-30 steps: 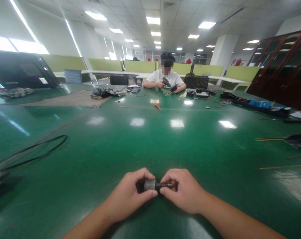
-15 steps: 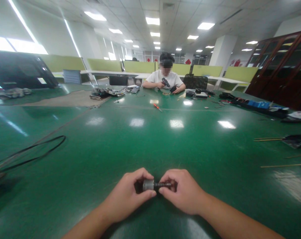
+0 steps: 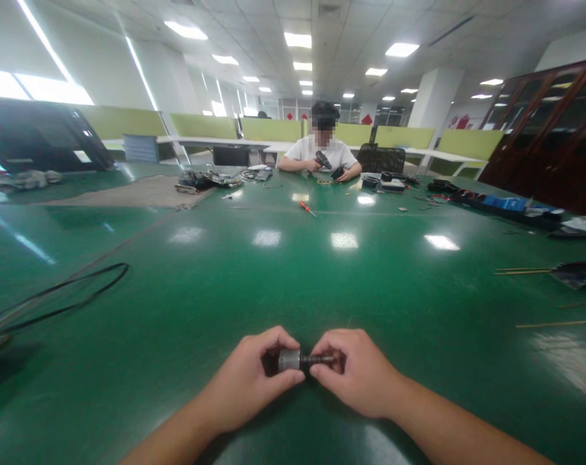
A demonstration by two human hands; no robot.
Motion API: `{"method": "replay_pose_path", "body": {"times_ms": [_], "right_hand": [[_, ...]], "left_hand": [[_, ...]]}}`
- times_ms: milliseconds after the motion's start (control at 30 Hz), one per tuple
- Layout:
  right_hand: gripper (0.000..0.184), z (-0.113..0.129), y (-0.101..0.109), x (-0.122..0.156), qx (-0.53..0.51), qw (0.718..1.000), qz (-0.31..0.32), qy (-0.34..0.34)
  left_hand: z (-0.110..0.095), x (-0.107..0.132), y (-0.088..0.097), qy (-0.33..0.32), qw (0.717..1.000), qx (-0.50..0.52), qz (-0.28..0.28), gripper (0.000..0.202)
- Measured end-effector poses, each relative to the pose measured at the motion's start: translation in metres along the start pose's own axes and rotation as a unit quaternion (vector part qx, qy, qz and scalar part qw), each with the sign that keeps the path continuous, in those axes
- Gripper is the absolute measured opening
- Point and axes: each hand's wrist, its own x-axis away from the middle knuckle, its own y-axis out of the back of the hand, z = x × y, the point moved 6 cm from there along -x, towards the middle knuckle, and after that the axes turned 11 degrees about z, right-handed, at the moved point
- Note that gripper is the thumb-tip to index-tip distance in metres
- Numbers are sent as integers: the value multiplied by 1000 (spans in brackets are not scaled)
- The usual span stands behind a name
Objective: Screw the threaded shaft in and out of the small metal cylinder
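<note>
A metal part lies crosswise between my two hands, low over the green tabletop (image 3: pixel 293 278). Its left end is a thick grey metal cylinder (image 3: pixel 289 360), and my left hand (image 3: pixel 254 371) is closed around it with thumb in front and fingers behind. To the right it narrows into a dark ridged metal shaft (image 3: pixel 316 359). My right hand (image 3: pixel 355 371) pinches that shaft between thumb and fingers. The fingers partly hide the shaft's far end. Whether the part touches the table I cannot tell.
Across the table a person (image 3: pixel 322 152) holds a dark power tool (image 3: pixel 323 159). An orange-handled screwdriver (image 3: pixel 306 207) lies mid-table. A black cable loop (image 3: pixel 99 284) is at left; thin yellowish rods (image 3: pixel 523 271) and a long tray with blue items (image 3: pixel 506 203) are at right.
</note>
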Motion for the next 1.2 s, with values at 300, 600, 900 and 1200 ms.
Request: {"method": "replay_pose_path", "body": {"times_ms": [300,600,900,1200], "right_hand": [[5,1,1,0,0,1000,0,-2],[4,1,1,1,2,1000,-1,-5],[4,0,1,0,-6,1000,2,-11],[4,-1,1,0,-12,1000,2,-10]], "left_hand": [[1,1,1,2,1000,1,0,17],[2,1,2,0,1000,6,0,17],[2,2,3,4,1000,12,-1,16],[0,1,5,6,1000,15,-7,17]]}}
